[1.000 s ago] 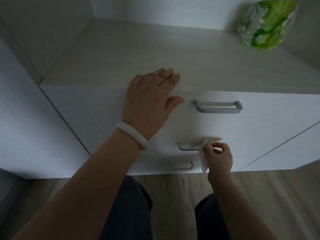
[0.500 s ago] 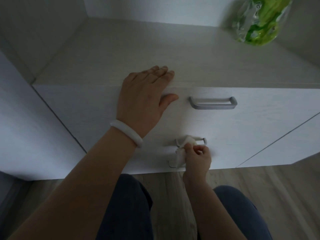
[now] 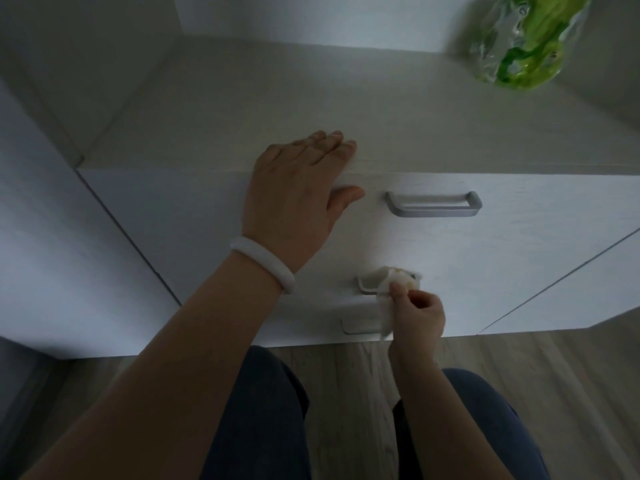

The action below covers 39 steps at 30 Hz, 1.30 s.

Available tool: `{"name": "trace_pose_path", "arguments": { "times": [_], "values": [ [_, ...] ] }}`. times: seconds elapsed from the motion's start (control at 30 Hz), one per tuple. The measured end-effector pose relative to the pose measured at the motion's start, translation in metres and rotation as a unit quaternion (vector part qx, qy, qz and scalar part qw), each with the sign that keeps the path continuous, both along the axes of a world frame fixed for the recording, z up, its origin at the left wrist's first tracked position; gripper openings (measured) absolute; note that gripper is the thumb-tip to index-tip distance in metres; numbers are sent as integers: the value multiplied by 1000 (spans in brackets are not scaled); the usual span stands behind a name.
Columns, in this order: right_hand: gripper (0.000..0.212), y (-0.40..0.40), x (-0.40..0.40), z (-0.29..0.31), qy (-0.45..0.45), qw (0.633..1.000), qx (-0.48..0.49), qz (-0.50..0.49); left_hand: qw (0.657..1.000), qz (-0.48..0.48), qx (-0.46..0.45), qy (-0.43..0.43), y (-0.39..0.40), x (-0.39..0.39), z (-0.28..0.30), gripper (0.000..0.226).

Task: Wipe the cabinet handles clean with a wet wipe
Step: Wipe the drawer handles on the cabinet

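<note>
Down at the middle handle [image 3: 367,285], the right hand [image 3: 417,315] has its thumb and fingers pinched around a white wet wipe [image 3: 393,285], bunched up over the right end of that handle with a tail hanging down toward 6 o'clock. Just below the wipe, at about 7 o'clock, sits the bottom handle [image 3: 358,327], partly hidden by the dangling tail. Up at 12 o'clock from the wipe is the top handle [image 3: 434,205], bare and grey. Over at 10 o'clock the left hand [image 3: 299,195] lies flat with fingers straight on the cabinet [image 3: 519,254] edge, a white bangle [image 3: 265,262] on the wrist. Way off at 1 o'clock, a green wipes pack [image 3: 526,39] sits on the cabinet top.
</note>
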State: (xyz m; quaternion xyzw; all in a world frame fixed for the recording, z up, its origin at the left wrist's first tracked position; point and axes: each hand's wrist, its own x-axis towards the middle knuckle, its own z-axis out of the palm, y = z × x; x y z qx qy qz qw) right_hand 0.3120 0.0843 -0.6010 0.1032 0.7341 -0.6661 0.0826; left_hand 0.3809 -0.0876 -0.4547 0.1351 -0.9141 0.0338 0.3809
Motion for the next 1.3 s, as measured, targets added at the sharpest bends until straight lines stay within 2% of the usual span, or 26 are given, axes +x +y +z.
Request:
{"name": "trace_pose_path", "arguments": {
  "times": [0.1,0.2,0.4,0.47,0.57,0.7,0.87,1.0,1.17,1.3],
  "values": [
    [18,-4,8,5,45,999,20,9,1000,5,7,-7,0,-1,0,50],
    [11,-8,20,3,100,990,67,72,1000,3,9,-11,-1,0,0,51],
    [5,11,14,1,236,946,162,152,1000,0,-1,1,-1,-1,-2,50],
    [13,3,16,-2,255,933,184,178,1000,1,-1,4,-1,-1,-3,50],
    [25,-18,22,-5,284,904,221,230,1000,-2,-1,8,-1,-1,-3,50],
    [15,-28,17,-3,354,830,344,260,1000,1,-5,1,-1,0,-2,50],
    [16,-9,0,-1,417,791,350,281,1000,-7,-3,0,-2,1,-2,51],
    [20,17,-20,1,418,787,338,301,1000,-9,-7,5,-2,1,-1,50],
    [10,46,-44,2,361,831,338,257,1000,-3,-12,13,-2,-1,-2,50],
    [14,16,-18,0,375,818,321,296,1000,-3,-1,8,0,0,-2,50]
  ]
}}
